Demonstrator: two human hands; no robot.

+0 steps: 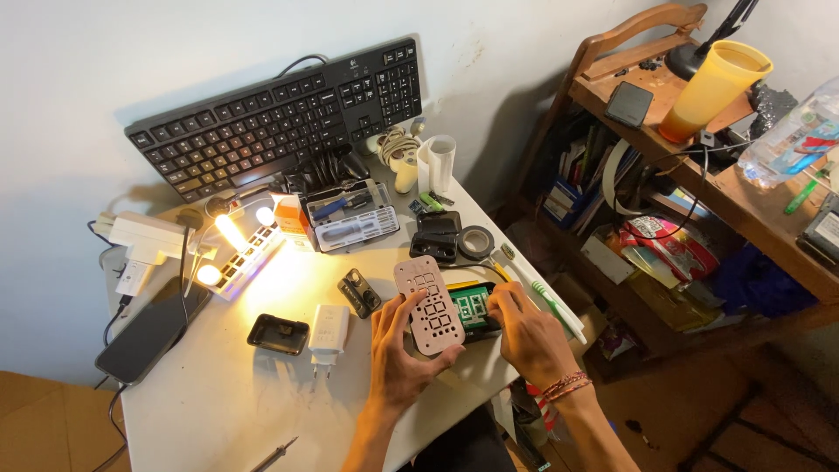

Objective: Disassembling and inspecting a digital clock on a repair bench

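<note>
My left hand (pixel 398 350) holds a pale pink remote-control faceplate (pixel 428 301) with several button cut-outs, tilted over the white table (pixel 218 402). My right hand (pixel 524 332) presses on a black remote casing holding a green circuit board (pixel 473 306), just right of the faceplate. A bead bracelet sits on my right wrist. Both hands work close together at the table's near right edge.
A black keyboard (pixel 280 114) leans on the wall. A lit lamp (pixel 229 232), screwdriver kit (pixel 350 218), tape roll (pixel 476 240), white charger (pixel 328 330), small black tray (pixel 277 333) and phone (pixel 149 332) lie around. At right, a wooden shelf (pixel 743 201) holds an orange cup (pixel 712 87).
</note>
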